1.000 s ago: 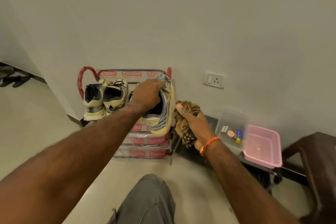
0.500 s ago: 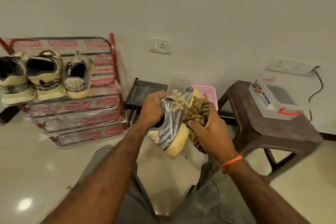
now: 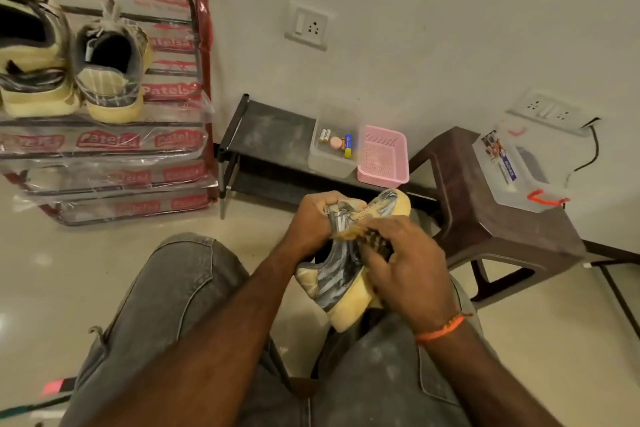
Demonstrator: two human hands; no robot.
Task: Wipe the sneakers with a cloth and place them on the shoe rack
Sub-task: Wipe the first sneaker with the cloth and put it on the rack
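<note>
Head view looked down on grey-trousered knees (image 3: 166, 305), and just above them the two hands met on one sneaker (image 3: 337, 282). The left hand (image 3: 313, 222) had its fingers curled round the shoe's collar, grasping it from the tongue side. The right hand (image 3: 405, 270) pressed a striped brown cloth (image 3: 375, 241) against the sneaker's side, fingers bent over the cloth and pinching it to the shoe; an orange thread (image 3: 440, 328) circled that wrist. The yellow sole pointed down, below the right fingers.

Beyond the fingers stood a low black shelf (image 3: 273, 130) carrying a clear box (image 3: 332, 163) and a pink basket (image 3: 382, 158). To their right was a brown stool (image 3: 498, 236) with a plastic case (image 3: 516, 166) on it. Well left of the left fingers, the shoe rack (image 3: 199, 55), wrapped in printed plastic, held two sneakers (image 3: 110, 66) side by side on its top tier, heels outward.
</note>
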